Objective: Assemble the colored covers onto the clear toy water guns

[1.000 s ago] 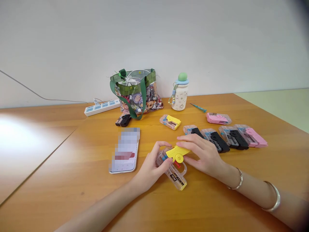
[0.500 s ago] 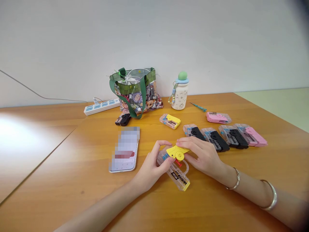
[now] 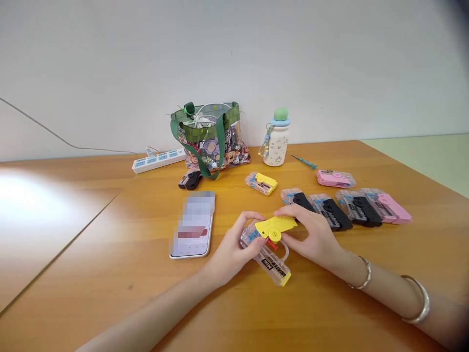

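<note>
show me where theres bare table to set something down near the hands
Widest bare wood: the table left of the phone. Another patch lies in front of the water gun, between left hand and right hand. A smaller gap sits between the yellow pack and pink pack. Crowded: the row of black packs behind the right hand.

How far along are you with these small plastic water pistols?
Possibly done: the small black pistol lying apart beside the clear tote bag with green straps. In hand: a clear plastic pistol with a yellow top, the left hand round its body, the right hand on the top. Left: the yellow-and-clear pistol, three black pistols and two pink pistols, all lying unheld.
</note>
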The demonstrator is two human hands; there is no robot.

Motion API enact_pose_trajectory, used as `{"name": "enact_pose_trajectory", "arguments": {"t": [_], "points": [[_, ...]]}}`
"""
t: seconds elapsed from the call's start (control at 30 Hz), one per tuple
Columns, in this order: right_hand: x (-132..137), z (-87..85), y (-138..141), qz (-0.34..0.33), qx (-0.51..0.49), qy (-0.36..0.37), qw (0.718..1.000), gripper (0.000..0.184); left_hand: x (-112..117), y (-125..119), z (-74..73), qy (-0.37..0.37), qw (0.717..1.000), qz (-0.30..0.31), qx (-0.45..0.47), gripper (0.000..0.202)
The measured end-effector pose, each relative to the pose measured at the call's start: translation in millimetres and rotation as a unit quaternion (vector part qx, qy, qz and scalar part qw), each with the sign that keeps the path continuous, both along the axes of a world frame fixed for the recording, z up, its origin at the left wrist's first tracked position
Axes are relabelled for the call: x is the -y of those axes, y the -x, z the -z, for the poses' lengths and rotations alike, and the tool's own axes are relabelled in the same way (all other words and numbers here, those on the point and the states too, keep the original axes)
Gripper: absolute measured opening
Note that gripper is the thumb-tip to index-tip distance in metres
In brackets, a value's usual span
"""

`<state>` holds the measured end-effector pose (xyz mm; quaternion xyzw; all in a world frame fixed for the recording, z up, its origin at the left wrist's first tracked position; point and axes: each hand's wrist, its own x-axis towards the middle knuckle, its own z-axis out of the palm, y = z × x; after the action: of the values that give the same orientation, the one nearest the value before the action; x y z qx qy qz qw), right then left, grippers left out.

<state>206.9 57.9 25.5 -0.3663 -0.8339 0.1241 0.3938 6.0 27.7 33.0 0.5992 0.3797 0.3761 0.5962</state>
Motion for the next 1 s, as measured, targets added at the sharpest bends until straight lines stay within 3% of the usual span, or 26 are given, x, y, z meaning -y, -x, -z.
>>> {"name": "enact_pose_trajectory", "arguments": {"t": [0.07,0.17,0.27,0.37,0.77,1.0], "points": [[-1,0.9,3,-0.016,-0.056,0.106,0.993,0.035,1,0,0.9,-0.002,1.000,-0.002,0.008,0.028],[-2,2.9,7,-0.086,-0.141,0.282,0.945,0.036,3,-1,2.6,-0.020,1.000,-0.010,0.007,0.026],[-3,3.7,11,-0.133,-0.180,0.369,0.902,0.025,3,0,4.8,-0.028,1.000,-0.008,-0.012,0.025],[-2,2.8,13,-0.124,-0.194,0.391,0.891,0.020,3,0,6.3,-0.025,0.999,-0.002,-0.023,0.027],[3,-1.0,16,-0.083,-0.213,0.388,0.893,0.020,3,-2,6.9,-0.015,1.000,0.006,-0.015,0.029],[-2,-5.2,6,-0.084,-0.192,0.384,0.900,0.029,5,-5,-0.3,0.009,1.000,-0.026,-0.012,0.024]]}}
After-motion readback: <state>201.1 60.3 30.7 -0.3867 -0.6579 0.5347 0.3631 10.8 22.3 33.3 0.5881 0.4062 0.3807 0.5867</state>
